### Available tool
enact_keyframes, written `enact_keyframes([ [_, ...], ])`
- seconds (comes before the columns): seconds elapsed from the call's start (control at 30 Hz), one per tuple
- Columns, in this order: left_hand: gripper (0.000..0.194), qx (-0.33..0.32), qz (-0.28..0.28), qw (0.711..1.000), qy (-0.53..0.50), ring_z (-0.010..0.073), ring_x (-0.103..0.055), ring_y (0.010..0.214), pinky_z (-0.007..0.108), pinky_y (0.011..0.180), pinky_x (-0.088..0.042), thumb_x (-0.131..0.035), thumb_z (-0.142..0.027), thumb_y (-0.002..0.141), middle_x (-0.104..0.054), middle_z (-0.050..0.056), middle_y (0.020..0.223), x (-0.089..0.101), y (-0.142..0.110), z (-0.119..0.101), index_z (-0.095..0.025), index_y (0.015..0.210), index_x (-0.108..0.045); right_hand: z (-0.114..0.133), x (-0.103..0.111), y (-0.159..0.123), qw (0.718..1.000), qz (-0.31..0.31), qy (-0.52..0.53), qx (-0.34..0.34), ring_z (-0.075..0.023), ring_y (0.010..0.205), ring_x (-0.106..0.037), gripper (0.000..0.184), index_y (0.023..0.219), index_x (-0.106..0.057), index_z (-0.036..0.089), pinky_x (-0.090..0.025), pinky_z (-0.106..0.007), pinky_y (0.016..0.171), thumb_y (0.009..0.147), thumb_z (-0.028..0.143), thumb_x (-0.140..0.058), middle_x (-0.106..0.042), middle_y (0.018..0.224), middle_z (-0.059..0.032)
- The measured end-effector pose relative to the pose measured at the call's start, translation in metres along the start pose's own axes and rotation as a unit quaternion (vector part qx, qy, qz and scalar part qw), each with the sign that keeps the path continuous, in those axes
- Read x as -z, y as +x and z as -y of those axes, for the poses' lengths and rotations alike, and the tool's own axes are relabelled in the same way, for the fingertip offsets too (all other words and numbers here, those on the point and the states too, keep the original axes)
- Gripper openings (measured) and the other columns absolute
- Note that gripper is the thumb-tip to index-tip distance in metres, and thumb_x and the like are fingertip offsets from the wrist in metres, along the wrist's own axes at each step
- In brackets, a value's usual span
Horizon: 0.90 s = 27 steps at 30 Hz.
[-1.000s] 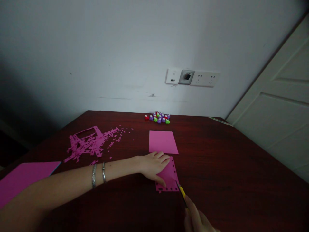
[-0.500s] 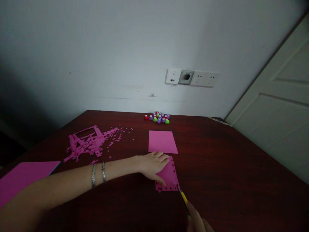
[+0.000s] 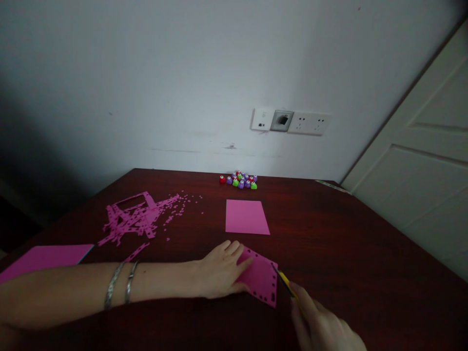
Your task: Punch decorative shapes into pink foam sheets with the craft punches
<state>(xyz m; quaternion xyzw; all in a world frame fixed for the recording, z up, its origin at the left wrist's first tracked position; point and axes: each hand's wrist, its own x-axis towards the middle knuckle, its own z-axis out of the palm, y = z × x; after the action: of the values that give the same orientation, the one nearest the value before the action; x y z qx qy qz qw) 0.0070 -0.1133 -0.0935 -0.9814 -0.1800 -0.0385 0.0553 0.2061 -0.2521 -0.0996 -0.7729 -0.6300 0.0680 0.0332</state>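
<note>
A pink sheet (image 3: 261, 275) with small dark holes along its edges lies turned at an angle on the dark red table. My left hand (image 3: 221, 270) rests flat on its left part, fingers spread, covering that side. In my right hand (image 3: 320, 319) is a slim yellow-and-black craft knife (image 3: 285, 282), its handle gripped between the fingers. The knife's dark tip touches or hovers at the sheet's right corner; I cannot tell which. A plain pink square (image 3: 247, 217) lies just beyond the punched sheet.
Pink scraps (image 3: 137, 217) and tiny bits are heaped at the left. Nearer lies a loose pink strip (image 3: 138, 251), and a larger pink sheet (image 3: 58, 254) sits partly under my left forearm. Small coloured eyed pieces (image 3: 241, 181) cluster near the wall, below sockets (image 3: 305, 123).
The punched sheet has turned and shifted slightly right and nearer, with my left hand moving along it. My right hand has come further into view, the knife tip now higher on the sheet.
</note>
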Motion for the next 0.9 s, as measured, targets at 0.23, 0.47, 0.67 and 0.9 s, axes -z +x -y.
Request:
enact_keyframes([
  [0.23, 0.052, -0.123, -0.010, 0.992, -0.016, 0.0204, -0.035, 0.125, 0.035, 0.104, -0.025, -0.037, -0.045, 0.089, -0.046, 0.012, 0.132, -0.002, -0.003, 0.004, -0.011, 0.128, -0.040, 0.009, 0.012, 0.020, 1.000, 0.000, -0.023, -0.015, -0.0211, 0.069, -0.069, 0.031, 0.111, -0.057, 0.027, -0.050, -0.027, 0.053, 0.089, 0.021, -0.036, -0.071, 0.088, -0.0022],
  [0.47, 0.032, -0.110, -0.035, 0.993, 0.012, 0.0198, -0.053, 0.091, 0.032, 0.084, -0.039, -0.040, -0.037, 0.090, -0.060, 0.009, 0.095, -0.003, 0.012, 0.013, -0.014, 0.107, -0.054, 0.017, 0.009, 0.027, 0.999, -0.021, -0.024, 0.001, -0.0210, 0.068, -0.069, 0.030, 0.114, -0.054, 0.028, -0.049, -0.027, 0.051, 0.089, 0.022, -0.037, -0.071, 0.088, -0.0002],
  [0.67, 0.034, -0.086, -0.035, 0.996, -0.009, 0.0199, -0.050, 0.091, 0.030, 0.082, -0.039, -0.046, -0.040, 0.087, -0.057, 0.010, 0.097, -0.007, 0.030, 0.017, -0.010, 0.098, -0.055, 0.020, -0.003, 0.029, 0.998, -0.050, -0.030, 0.000, -0.0190, 0.063, -0.068, 0.032, 0.114, -0.054, 0.027, -0.046, -0.024, 0.047, 0.088, 0.019, -0.038, -0.071, 0.085, -0.0011],
  [0.9, 0.041, -0.081, -0.012, 0.994, -0.066, 0.0179, -0.046, 0.102, 0.028, 0.089, -0.035, -0.038, -0.040, 0.090, -0.053, 0.009, 0.115, -0.007, 0.036, 0.015, -0.010, 0.118, -0.045, 0.018, -0.019, 0.027, 0.994, -0.107, -0.038, 0.008, -0.0153, 0.054, -0.066, 0.040, 0.118, -0.052, 0.027, -0.043, -0.019, 0.041, 0.083, 0.013, -0.038, -0.069, 0.077, -0.0015],
])
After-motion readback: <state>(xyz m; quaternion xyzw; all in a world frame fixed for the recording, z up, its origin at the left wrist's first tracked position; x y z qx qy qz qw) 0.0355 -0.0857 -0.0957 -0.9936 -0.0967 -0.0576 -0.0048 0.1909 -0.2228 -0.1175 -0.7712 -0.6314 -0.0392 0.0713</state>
